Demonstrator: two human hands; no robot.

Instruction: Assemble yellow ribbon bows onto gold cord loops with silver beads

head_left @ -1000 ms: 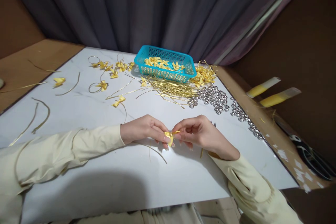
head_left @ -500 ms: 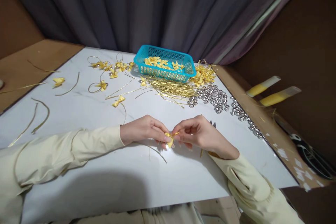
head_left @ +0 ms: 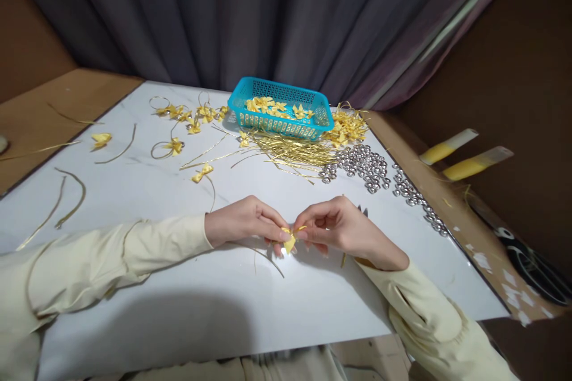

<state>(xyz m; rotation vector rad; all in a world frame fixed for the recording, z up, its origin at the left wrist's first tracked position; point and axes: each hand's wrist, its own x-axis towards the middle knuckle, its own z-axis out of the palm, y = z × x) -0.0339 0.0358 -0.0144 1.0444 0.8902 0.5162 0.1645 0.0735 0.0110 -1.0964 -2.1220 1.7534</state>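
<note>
Near the middle of the white board, a small yellow ribbon bow (head_left: 289,241) is pinched between both hands. My left hand (head_left: 251,221) grips its left side with thumb and fingers. My right hand (head_left: 334,227) pinches the bow's right side, where a thin yellow end sticks up. A thin cord (head_left: 263,255) lies below my left hand. Further up the board are a yellow bow (head_left: 202,173) and a pile of gold cords (head_left: 295,150).
A blue basket (head_left: 286,126) holds yellow bows. Right of it are more yellow bows (head_left: 348,126) and silver rings (head_left: 366,166). Looped cords with bows (head_left: 173,146) lie at upper left. Two yellow tubes (head_left: 478,164) and black-handled scissors (head_left: 531,265) are on the right.
</note>
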